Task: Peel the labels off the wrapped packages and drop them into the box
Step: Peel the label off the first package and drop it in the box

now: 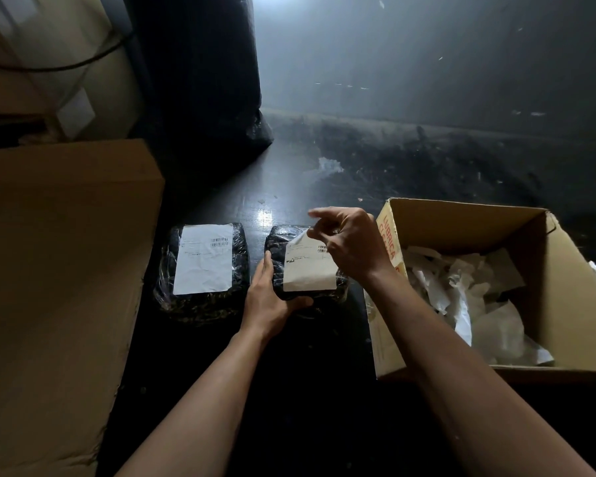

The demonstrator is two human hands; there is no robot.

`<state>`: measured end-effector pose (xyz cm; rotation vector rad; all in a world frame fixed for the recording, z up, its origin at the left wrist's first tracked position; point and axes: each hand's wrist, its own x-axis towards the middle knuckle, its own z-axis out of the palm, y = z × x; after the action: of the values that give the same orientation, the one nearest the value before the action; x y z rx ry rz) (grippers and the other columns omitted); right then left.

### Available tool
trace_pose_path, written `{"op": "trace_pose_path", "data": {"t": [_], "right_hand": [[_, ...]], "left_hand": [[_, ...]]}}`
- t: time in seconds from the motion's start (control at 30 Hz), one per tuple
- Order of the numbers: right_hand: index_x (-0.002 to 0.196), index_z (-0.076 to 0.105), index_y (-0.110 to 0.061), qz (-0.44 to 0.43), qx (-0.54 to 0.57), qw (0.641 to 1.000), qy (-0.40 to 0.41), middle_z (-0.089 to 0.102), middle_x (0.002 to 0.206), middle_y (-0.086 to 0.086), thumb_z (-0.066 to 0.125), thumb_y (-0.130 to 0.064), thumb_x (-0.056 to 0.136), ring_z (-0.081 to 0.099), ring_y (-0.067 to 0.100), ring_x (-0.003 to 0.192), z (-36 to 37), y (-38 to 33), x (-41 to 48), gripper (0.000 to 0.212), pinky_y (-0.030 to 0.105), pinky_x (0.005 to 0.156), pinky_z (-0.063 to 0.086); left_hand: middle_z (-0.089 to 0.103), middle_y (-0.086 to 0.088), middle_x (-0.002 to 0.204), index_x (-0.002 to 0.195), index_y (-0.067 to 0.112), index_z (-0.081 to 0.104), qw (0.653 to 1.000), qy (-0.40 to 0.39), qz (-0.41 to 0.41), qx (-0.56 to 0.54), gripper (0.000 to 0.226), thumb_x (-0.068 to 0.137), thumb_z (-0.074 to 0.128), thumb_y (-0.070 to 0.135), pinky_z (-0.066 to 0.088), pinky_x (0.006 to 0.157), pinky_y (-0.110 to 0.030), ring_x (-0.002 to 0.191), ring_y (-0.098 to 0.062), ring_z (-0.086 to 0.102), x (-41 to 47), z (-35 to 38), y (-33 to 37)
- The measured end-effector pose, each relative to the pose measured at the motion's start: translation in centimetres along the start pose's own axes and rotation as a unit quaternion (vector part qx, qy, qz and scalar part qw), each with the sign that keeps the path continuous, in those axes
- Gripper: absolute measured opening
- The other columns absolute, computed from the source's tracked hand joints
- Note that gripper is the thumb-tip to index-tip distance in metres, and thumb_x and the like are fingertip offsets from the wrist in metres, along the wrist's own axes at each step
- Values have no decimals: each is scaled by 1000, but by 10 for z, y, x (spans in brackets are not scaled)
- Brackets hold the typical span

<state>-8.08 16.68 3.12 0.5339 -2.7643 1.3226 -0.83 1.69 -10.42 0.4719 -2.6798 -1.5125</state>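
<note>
Two dark packages wrapped in clear film lie side by side on the black table. The left package carries a flat white label. My left hand grips the near left edge of the right package. Its white label is lifted at the far corner, and my right hand pinches that raised corner. To the right stands an open cardboard box with red print on its side, holding several crumpled white labels.
A large closed cardboard box fills the left side. A black plastic bag stands at the back. Behind the packages the dark table is dusty, with a scrap of clear film on it.
</note>
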Motion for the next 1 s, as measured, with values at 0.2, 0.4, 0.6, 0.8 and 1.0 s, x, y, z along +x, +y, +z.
{"op": "trace_pose_path", "data": {"t": [0.2, 0.4, 0.6, 0.8, 1.0], "right_hand": [[83, 76, -25, -4, -14, 999, -28, 75, 83, -14, 67, 0, 81, 70, 0, 82, 2, -5, 4, 27, 33, 78, 62], [85, 78, -22, -17, -2, 999, -35, 75, 84, -12, 65, 5, 79, 71, 1, 81, -3, -8, -3, 30, 32, 77, 62], [87, 78, -17, -22, 22, 999, -23, 76, 85, -7, 65, 8, 80, 72, 3, 81, -9, -10, -12, 29, 31, 77, 62], [87, 77, -13, -16, 54, 998, -10, 76, 84, -3, 65, 10, 79, 72, 7, 80, -14, -15, -21, 27, 32, 79, 62], [87, 76, -16, -74, 34, 996, 44, 76, 86, -7, 72, -3, 85, 69, -3, 77, -60, -44, 20, 14, 12, 76, 54]], "left_hand": [[30, 3, 159, 157, 18, 18, 1000, 1, -1, -4, 138, 47, 90, 60, 32, 118, -39, 145, -13, 31, 1, -1, 0], [30, 1, 159, 157, 16, 17, 1000, 2, 4, -8, 137, 49, 92, 55, 27, 119, -30, 145, -14, 30, 0, 0, 1], [27, 0, 160, 158, 16, 15, 1000, -5, 6, -10, 135, 53, 92, 52, 19, 111, -18, 146, -14, 28, 0, 0, 2], [29, 0, 159, 157, 17, 19, 1000, -7, -8, 0, 133, 52, 92, 53, 21, 116, -23, 146, -15, 29, -1, -1, 3], [23, 1, 162, 158, 18, 13, 999, -10, -14, 31, 131, 57, 91, 48, 22, 119, -26, 147, -15, 25, -4, -1, 9]]}}
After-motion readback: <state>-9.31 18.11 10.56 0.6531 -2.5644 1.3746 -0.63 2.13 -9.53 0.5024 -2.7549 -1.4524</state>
